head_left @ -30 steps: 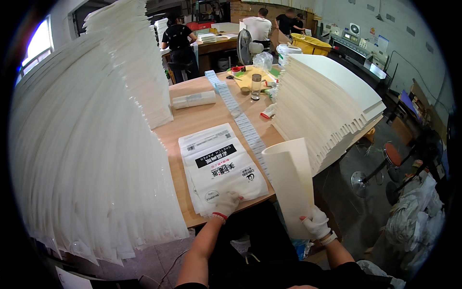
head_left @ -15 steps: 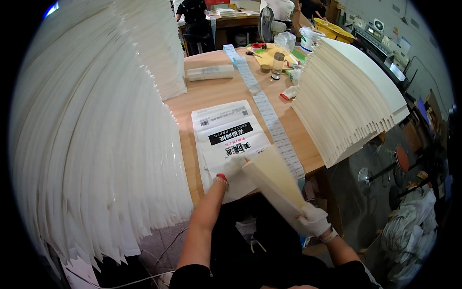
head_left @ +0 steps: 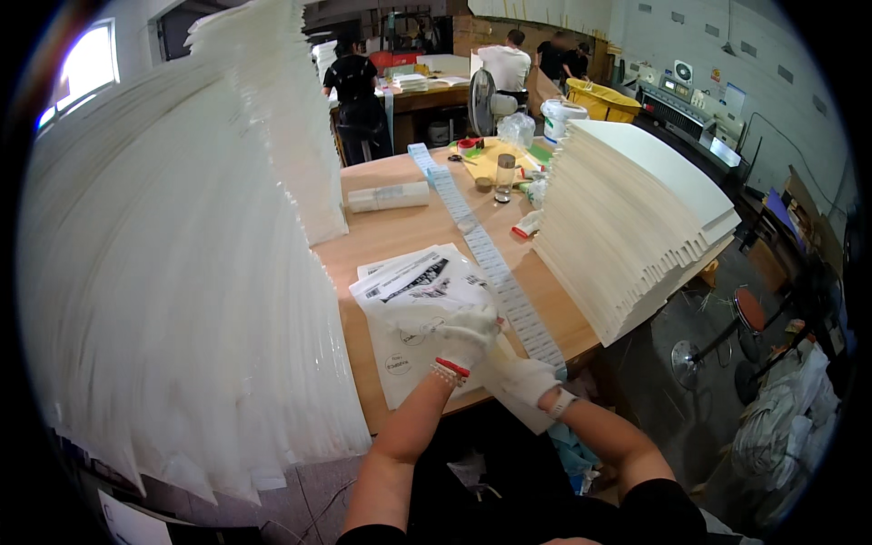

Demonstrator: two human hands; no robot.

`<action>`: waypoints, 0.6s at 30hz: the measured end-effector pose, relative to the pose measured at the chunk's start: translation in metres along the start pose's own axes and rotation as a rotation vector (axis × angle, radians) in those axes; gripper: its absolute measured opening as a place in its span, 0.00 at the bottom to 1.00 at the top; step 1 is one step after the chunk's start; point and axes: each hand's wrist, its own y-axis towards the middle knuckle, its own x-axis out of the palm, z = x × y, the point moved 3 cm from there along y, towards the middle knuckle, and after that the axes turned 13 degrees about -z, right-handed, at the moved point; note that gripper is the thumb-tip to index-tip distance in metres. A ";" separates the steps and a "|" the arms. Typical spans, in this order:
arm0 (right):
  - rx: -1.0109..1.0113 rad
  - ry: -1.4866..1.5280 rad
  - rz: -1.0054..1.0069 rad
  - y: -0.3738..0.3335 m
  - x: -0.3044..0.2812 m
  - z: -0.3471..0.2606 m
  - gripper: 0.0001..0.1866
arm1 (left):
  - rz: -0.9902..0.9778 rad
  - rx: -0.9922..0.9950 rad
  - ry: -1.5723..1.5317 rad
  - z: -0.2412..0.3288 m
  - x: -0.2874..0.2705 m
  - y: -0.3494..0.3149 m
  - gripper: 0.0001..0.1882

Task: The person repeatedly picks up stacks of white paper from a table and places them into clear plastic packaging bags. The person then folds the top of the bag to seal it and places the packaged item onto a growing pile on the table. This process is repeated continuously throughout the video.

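Note:
Printed white plastic bags (head_left: 381, 331) lie on the table in front of me, the upper one skewed and wrinkled. My left hand (head_left: 468, 334), in a white glove with a red cuff, is closed at the bag's near right part; its fingertips are partly hidden. Right beside it, my gloved right hand (head_left: 527, 377) grips a bent bundle of cream paper sheets (head_left: 520, 413). The bundle's upper end meets the bag by my left hand. Whether it is inside the bag, I cannot tell.
A tall pile of filled white bags (head_left: 182, 272) stands at left, a cream paper stack (head_left: 627, 232) at right. A label strip (head_left: 495, 259) crosses the table (head_left: 363, 386). A rolled bundle (head_left: 389, 197), glass jar (head_left: 504, 179) and scissors (head_left: 461, 159) lie farther back. People work beyond.
My right hand has brought the paper bundle up and left to the bag. My left hand has shifted right, and the top bag is now pulled askew. The view has tilted up.

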 end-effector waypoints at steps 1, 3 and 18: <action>0.019 -0.007 -0.018 0.005 -0.007 -0.005 0.16 | -0.010 -0.048 -0.010 -0.006 0.003 0.004 0.08; 0.022 -0.023 -0.076 0.016 -0.029 -0.025 0.16 | -0.029 -0.185 -0.024 -0.029 0.000 -0.002 0.07; -0.256 -0.113 0.412 0.013 -0.009 -0.014 0.22 | 0.081 0.245 -0.085 0.059 -0.018 -0.055 0.08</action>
